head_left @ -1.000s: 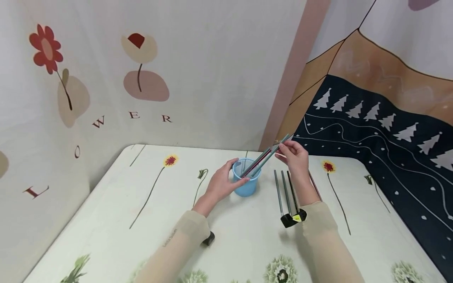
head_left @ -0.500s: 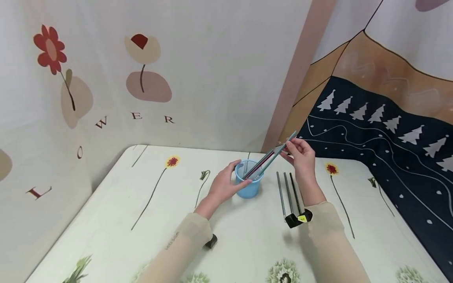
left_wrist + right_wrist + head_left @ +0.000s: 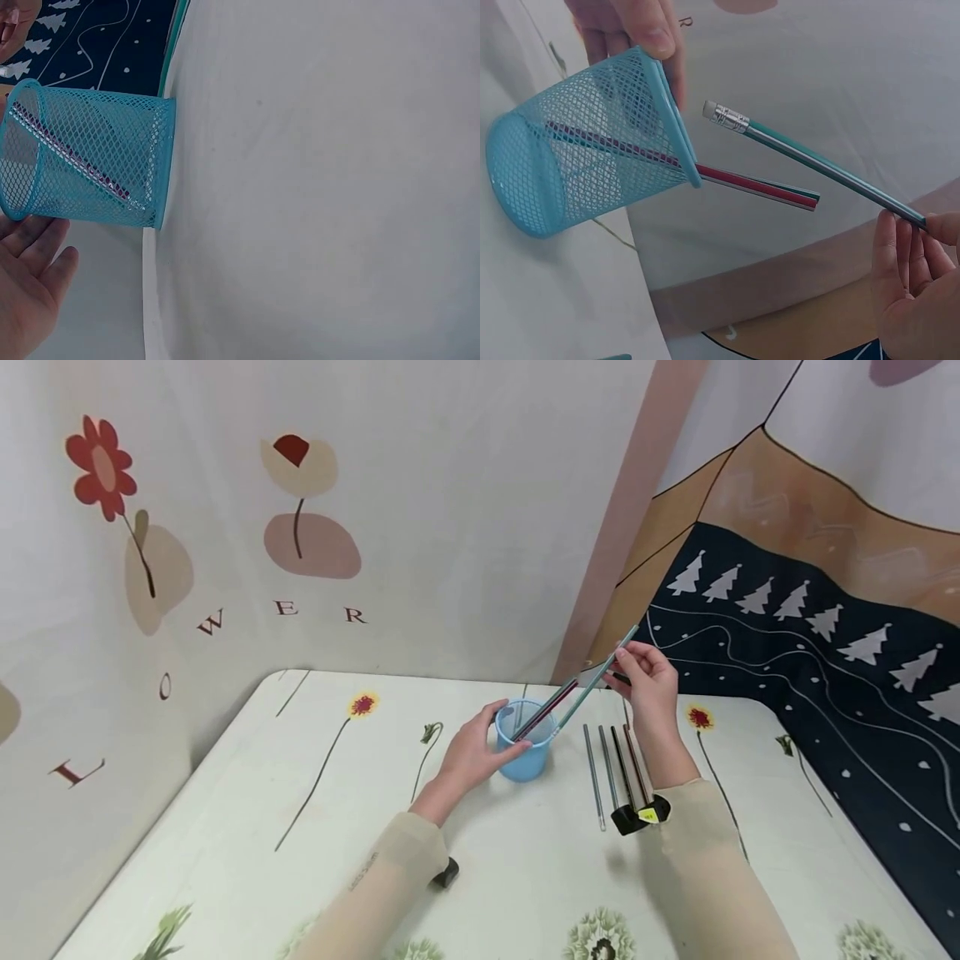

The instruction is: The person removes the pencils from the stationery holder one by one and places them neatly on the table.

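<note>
A light blue mesh pencil cup [image 3: 522,768] stands on the table. My left hand [image 3: 474,747] grips it at the rim, thumb on the near side and fingers on the far side. Two pencils [image 3: 757,187], one dark red and one green, lean together inside, their ends poking out past the rim. My right hand [image 3: 651,685] pinches a teal-and-silver striped pencil [image 3: 817,161] near its upper end, between thumb and fingertips. Its white eraser [image 3: 709,109] points down toward the cup and is outside the rim in the right wrist view.
Several more pencils [image 3: 592,777] lie side by side on the table right of the cup, partly behind the right wrist's black camera [image 3: 639,817]. The flower-print tablecloth [image 3: 315,893] meets a pale curtain [image 3: 450,527] behind. A dark tree-print cloth [image 3: 810,652] hangs at the right.
My right hand has moved up and to the right, drawing the teal pencil's eraser end out of the cup. The left hand keeps its grip on the rim.
</note>
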`<state>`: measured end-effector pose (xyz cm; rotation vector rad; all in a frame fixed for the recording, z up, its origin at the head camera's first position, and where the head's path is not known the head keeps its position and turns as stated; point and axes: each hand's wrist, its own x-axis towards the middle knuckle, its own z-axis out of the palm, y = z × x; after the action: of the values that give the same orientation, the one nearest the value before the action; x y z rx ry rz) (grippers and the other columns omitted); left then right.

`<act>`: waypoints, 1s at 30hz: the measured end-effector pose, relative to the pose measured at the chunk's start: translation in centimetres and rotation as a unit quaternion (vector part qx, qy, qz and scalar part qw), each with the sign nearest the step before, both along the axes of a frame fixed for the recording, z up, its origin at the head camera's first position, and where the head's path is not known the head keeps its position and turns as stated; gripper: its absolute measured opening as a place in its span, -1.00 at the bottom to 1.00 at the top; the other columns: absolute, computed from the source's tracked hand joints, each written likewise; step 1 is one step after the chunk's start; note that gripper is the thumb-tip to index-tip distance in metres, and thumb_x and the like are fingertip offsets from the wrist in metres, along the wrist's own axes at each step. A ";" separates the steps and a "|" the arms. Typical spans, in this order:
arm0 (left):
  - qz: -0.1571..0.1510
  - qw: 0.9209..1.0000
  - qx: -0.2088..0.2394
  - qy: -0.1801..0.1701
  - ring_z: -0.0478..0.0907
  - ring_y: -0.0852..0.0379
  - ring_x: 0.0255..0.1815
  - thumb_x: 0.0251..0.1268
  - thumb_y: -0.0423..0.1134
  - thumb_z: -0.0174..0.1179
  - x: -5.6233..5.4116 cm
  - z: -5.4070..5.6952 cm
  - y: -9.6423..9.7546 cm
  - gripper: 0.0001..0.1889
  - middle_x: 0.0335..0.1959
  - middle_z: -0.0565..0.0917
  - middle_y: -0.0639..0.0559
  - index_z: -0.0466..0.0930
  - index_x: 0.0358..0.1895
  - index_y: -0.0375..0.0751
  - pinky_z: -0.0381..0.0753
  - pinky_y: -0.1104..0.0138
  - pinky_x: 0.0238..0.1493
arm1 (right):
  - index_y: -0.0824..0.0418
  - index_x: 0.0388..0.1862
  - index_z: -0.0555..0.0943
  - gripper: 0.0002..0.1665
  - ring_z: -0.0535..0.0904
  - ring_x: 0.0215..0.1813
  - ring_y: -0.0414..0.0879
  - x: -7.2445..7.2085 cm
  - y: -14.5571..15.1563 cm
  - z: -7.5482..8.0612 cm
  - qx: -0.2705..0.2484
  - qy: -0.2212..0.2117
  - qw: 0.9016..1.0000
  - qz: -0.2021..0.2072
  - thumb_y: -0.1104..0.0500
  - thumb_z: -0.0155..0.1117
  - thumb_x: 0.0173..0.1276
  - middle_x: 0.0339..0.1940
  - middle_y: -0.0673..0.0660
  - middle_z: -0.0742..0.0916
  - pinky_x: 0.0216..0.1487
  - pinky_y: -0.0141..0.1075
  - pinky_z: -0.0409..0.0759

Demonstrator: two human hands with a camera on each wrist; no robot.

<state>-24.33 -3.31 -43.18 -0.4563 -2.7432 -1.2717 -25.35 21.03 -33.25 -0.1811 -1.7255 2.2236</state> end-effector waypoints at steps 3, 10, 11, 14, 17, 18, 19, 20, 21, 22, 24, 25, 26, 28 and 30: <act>0.000 1.000 -0.002 -0.002 0.48 -0.07 0.40 0.16 0.20 0.36 0.0 0.0 0.0 -0.14 0.40 0.52 -0.03 0.26 0.50 0.00 0.54 0.00 0.34 | 0.16 -0.05 0.59 -0.85 0.66 -0.25 -0.27 0.1 0.2 0.1 -0.001 0.006 1.000 0.000 0.20 0.25 0.44 -0.21 -0.07 0.72 -0.18 -0.46 0.75; -0.001 1.000 0.005 0.009 0.47 -0.10 0.39 0.18 0.19 0.35 0.0 0.2 0.0 -0.15 0.39 0.51 -0.08 0.27 0.49 -0.06 0.54 -0.02 0.34 | 0.11 -0.11 0.61 -0.91 0.65 -0.28 -0.29 0.1 1.0 0.8 0.017 0.011 1.000 0.003 0.20 0.25 0.44 -0.22 -0.12 0.73 -0.19 -0.49 0.74; 0.000 1.000 0.006 0.009 0.47 -0.10 0.39 0.17 0.19 0.36 0.0 0.2 0.0 -0.15 0.39 0.51 -0.08 0.27 0.49 -0.06 0.54 -0.02 0.35 | 0.10 -0.12 0.62 -0.91 0.65 -0.28 -0.29 0.1 1.2 0.9 0.023 0.007 1.000 0.001 0.19 0.26 0.44 -0.22 -0.13 0.73 -0.18 -0.49 0.74; 0.004 1.000 0.005 0.004 0.47 -0.10 0.40 0.17 0.18 0.36 0.0 0.1 0.0 -0.14 0.40 0.51 -0.08 0.27 0.49 -0.05 0.53 -0.01 0.36 | 0.09 -0.12 0.63 -0.92 0.65 -0.28 -0.29 0.3 1.9 0.9 0.026 -0.002 1.000 0.002 0.20 0.27 0.43 -0.20 -0.16 0.75 -0.19 -0.50 0.74; 0.003 1.000 0.000 0.000 0.45 -0.09 0.41 0.17 0.18 0.36 0.0 -0.1 0.0 -0.14 0.41 0.50 -0.06 0.26 0.50 -0.04 0.51 0.00 0.38 | 0.09 -0.14 0.64 -0.92 0.67 -0.31 -0.31 0.4 2.7 0.9 0.029 -0.009 1.000 -0.004 0.22 0.28 0.42 -0.22 -0.19 0.77 -0.23 -0.52 0.73; 0.002 1.000 -0.001 0.000 0.45 -0.08 0.42 0.17 0.19 0.36 0.0 -0.1 0.1 -0.14 0.41 0.50 -0.05 0.25 0.50 -0.03 0.51 0.00 0.38 | 0.11 -0.13 0.65 -0.91 0.67 -0.32 -0.32 0.5 3.0 0.8 0.028 -0.008 1.000 -0.006 0.23 0.29 0.41 -0.22 -0.19 0.78 -0.25 -0.53 0.73; 0.001 1.000 -0.001 0.000 0.45 -0.08 0.42 0.17 0.19 0.36 0.0 -0.2 0.1 -0.14 0.42 0.49 -0.05 0.25 0.50 -0.03 0.51 0.00 0.38 | 0.14 -0.11 0.65 -0.89 0.67 -0.32 -0.32 0.6 3.3 0.8 0.027 -0.007 1.000 -0.006 0.23 0.29 0.41 -0.22 -0.19 0.78 -0.26 -0.53 0.72; -0.001 1.000 -0.001 0.001 0.45 -0.08 0.42 0.17 0.19 0.36 0.0 -0.2 0.1 -0.14 0.42 0.49 -0.05 0.25 0.50 -0.03 0.51 0.00 0.38 | 0.14 -0.12 0.65 -0.90 0.67 -0.33 -0.33 0.7 3.6 0.8 0.032 -0.006 0.999 -0.008 0.23 0.29 0.41 -0.23 -0.20 0.78 -0.28 -0.54 0.72; -0.002 1.000 0.000 0.004 0.45 -0.08 0.42 0.18 0.19 0.35 0.0 -0.2 0.2 -0.14 0.41 0.50 -0.05 0.25 0.50 -0.03 0.51 0.00 0.38 | 0.15 -0.11 0.65 -0.89 0.67 -0.34 -0.34 0.8 3.8 0.7 0.036 -0.005 0.999 -0.010 0.24 0.29 0.41 -0.23 -0.21 0.78 -0.29 -0.56 0.71; -0.002 1.000 0.003 0.004 0.45 -0.08 0.42 0.17 0.19 0.36 0.0 -0.2 0.2 -0.14 0.41 0.50 -0.05 0.25 0.50 -0.03 0.51 0.00 0.38 | 0.16 -0.11 0.65 -0.89 0.67 -0.34 -0.34 0.8 4.1 0.7 0.039 -0.004 0.999 -0.011 0.24 0.29 0.41 -0.24 -0.22 0.78 -0.31 -0.57 0.70; -0.001 1.000 0.004 0.006 0.46 -0.08 0.41 0.17 0.19 0.36 0.0 -0.2 0.2 -0.14 0.40 0.51 -0.05 0.26 0.50 -0.04 0.52 -0.01 0.37 | 0.16 -0.12 0.66 -0.90 0.66 -0.35 -0.34 0.9 4.7 0.5 0.042 -0.002 0.999 -0.012 0.26 0.28 0.42 -0.27 -0.23 0.79 -0.33 -0.57 0.69; -0.001 1.000 0.004 0.006 0.46 -0.08 0.41 0.17 0.18 0.36 0.0 -0.1 0.2 -0.14 0.40 0.51 -0.06 0.26 0.50 -0.04 0.52 -0.01 0.37 | 0.14 -0.14 0.67 -0.90 0.66 -0.35 -0.34 1.0 4.9 0.5 0.043 -0.003 0.999 -0.013 0.26 0.28 0.41 -0.28 -0.23 0.79 -0.33 -0.57 0.68; -0.001 1.000 0.005 0.007 0.46 -0.08 0.40 0.17 0.18 0.36 0.0 -0.1 0.2 -0.14 0.40 0.51 -0.06 0.26 0.49 -0.04 0.53 -0.01 0.36 | 0.13 -0.15 0.67 -0.91 0.65 -0.36 -0.34 1.0 5.2 0.4 0.042 -0.004 0.999 -0.012 0.27 0.27 0.42 -0.30 -0.24 0.79 -0.34 -0.57 0.68; 0.001 1.000 0.003 0.006 0.46 -0.08 0.40 0.18 0.18 0.36 0.1 -0.1 0.1 -0.14 0.40 0.51 -0.06 0.26 0.49 -0.04 0.53 -0.01 0.36 | 0.11 -0.18 0.67 -0.91 0.64 -0.36 -0.34 1.0 5.8 0.2 0.041 -0.009 0.999 -0.013 0.27 0.27 0.42 -0.33 -0.23 0.79 -0.34 -0.57 0.68; 0.001 1.000 0.000 0.008 0.47 -0.08 0.40 0.18 0.18 0.35 0.1 -0.2 0.1 -0.15 0.40 0.51 -0.06 0.26 0.49 -0.05 0.53 -0.01 0.35 | 0.09 -0.19 0.68 -0.90 0.63 -0.36 -0.34 1.1 6.4 0.1 0.042 -0.016 0.999 -0.017 0.27 0.27 0.42 -0.34 -0.24 0.79 -0.35 -0.57 0.67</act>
<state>-24.25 -3.23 -43.35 -0.4621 -2.7286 -1.2627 -24.24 27.43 -33.18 -0.2246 -1.8159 2.1301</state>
